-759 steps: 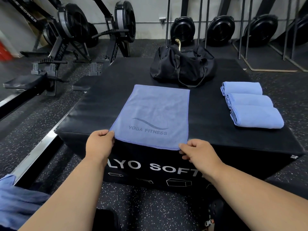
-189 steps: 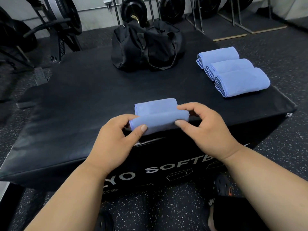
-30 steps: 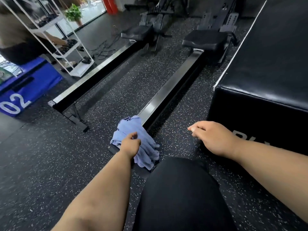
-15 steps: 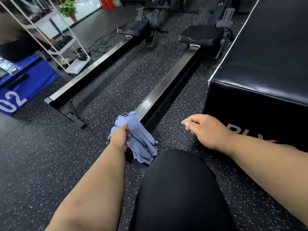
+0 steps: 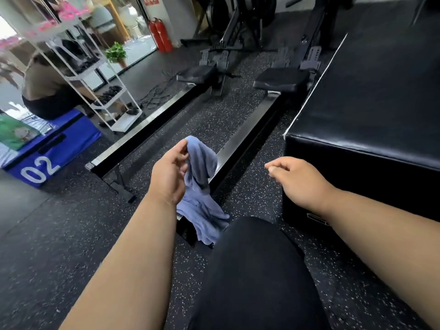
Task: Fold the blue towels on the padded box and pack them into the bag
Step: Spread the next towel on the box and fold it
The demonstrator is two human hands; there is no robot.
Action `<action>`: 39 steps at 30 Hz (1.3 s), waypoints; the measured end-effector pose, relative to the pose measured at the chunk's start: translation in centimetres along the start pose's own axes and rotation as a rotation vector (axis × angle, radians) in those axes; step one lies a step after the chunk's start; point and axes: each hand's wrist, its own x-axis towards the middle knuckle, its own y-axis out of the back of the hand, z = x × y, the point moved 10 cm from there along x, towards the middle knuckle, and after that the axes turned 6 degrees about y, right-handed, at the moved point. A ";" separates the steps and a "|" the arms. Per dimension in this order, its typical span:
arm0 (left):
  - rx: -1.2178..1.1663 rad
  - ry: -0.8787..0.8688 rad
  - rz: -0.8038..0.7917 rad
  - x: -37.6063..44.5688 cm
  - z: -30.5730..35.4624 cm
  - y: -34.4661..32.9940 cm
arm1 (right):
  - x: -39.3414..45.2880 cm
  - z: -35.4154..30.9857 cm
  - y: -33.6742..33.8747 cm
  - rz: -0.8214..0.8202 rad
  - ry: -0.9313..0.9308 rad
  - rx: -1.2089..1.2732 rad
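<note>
Left hand (image 5: 170, 173) has a crumpled blue towel (image 5: 202, 186) pinched up top between thumb and fingers, rest of the cloth just hanging down in a bunch toward the speckled rubber floor (image 5: 59, 234); its lower end sits right against the end of a rowing machine rail (image 5: 240, 144) and next to a black-clad knee (image 5: 257, 270) at 6 o'clock; right hand (image 5: 302, 179) at about 3 o'clock from the towel, holding nothing, fingers loosely curled, hovering in front of the padded box (image 5: 371, 110); box fills the 2 o'clock corner; white shelf rack (image 5: 104, 75) and a blue box marked 02 (image 5: 42, 160) off at 10 o'clock.
</note>
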 end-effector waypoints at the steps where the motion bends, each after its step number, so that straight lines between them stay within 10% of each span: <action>1: 0.013 -0.014 -0.045 -1.4 0.7 -2.0 | -0.5 -0.2 0.8 0.018 0.007 0.011; 14: 0.158 0.064 -0.618 -18.6 -1.4 -25.8 | -14.0 -0.6 17.2 0.318 0.038 0.294; 25: 0.335 0.178 -0.767 -24.5 -8.9 -34.1 | -26.5 1.1 29.2 0.660 0.120 0.678; 39: 0.758 0.386 -0.736 -26.4 -21.5 -33.6 | -28.7 -1.8 31.0 0.415 0.245 1.059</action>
